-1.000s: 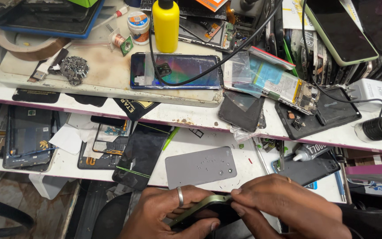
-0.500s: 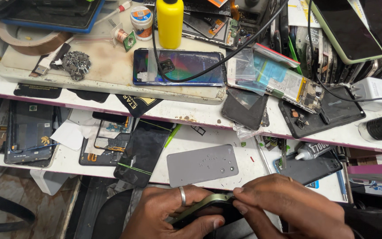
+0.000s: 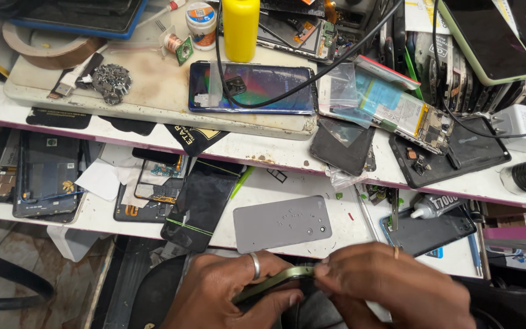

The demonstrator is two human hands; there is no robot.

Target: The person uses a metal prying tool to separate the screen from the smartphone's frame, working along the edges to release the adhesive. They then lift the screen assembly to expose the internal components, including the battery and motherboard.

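**A:** What are the hands doing?

**B:** Both sit at the bottom edge of the view, below a flat grey plate (image 3: 282, 223) that lies on the white bench (image 3: 336, 201). The left hand (image 3: 232, 295), with a metal ring on one finger, is curled around a thin olive-green phone (image 3: 272, 283), seen edge-on as a narrow, smooth, slightly curved strip. The right hand (image 3: 385, 286) is closed at the phone's right end, fingertips pinched on its edge; it also wears a ring.

**A:** So where is the phone, relative to that plate?

**B:** Just below it, held between the two hands, off the bench.

**A:** Describe the plate.

**B:** A matte grey rectangle with rounded corners and a few small holes, lying tilted.

**A:** What lies around it?

**B:** To its left, a glossy black screen (image 3: 202, 204) with thin green lines across it, and further left an opened phone frame (image 3: 47, 176) showing dark inner parts. To its right, a squeeze tube of glue (image 3: 439, 206) with a pointed nozzle rests on another dark phone back (image 3: 427, 231). Above the plate, on a stained, scuffed mat (image 3: 147, 85), lies a shiny blue phone (image 3: 251, 88) with a black cable (image 3: 312, 76) looped over it. Above that stands a smooth yellow bottle (image 3: 240, 27), beside a small round tub (image 3: 202, 21). Far up and left of the plate are a roll of brown tape (image 3: 44, 52) and a lumpy clump of metal bits (image 3: 112, 82).
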